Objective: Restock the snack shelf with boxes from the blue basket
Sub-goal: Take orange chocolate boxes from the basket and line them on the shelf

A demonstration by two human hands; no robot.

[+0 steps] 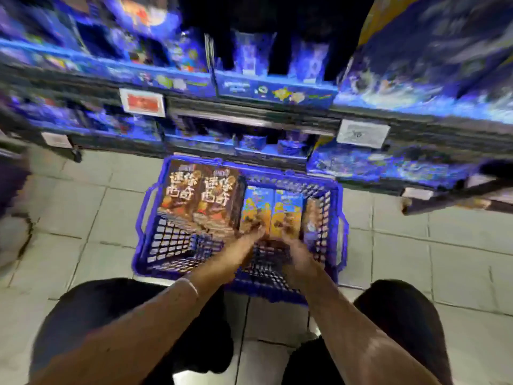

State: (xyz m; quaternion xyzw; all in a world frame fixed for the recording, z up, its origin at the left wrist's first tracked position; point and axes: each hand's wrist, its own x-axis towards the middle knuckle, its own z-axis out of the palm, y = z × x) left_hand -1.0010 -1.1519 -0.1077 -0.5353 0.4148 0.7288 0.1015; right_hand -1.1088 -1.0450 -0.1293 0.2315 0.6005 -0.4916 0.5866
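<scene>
a: where do the boxes lie from the hands?

b: straight at twelve o'clock. the blue plastic lattice basket [172, 243] stands on the pale tiled floor [97, 218], and in its right half two tall cardboard boxes lie side by side. these are the left blue-and-orange box [256, 209] and the right blue-and-orange box [287, 212].

a: and their long axis?

b: it runs from six to twelve o'clock, so the short near ends point at the person. the left hand [244, 245] meets the near end of the left box. the right hand [297, 254] is at the near end of the right box. each hand is nearer to its own box, so i think one box goes to each hand.

a: do the hands hold them already?

b: i cannot tell. both hands are blurred, and it does not show whether the fingers are closed round the ends or only touch them.

a: how do the boxes look?

b: slim, with flat printed faces turned up, blue at the far end and orange-brown at the near end. they look undamaged.

a: what else is in the basket?

b: two larger brown cardboard boxes with pale characters [198, 193] are at about ten o'clock from the hands. the dark snack shelf with blue packs [249, 118] is beyond the basket, also at twelve o'clock.
</scene>
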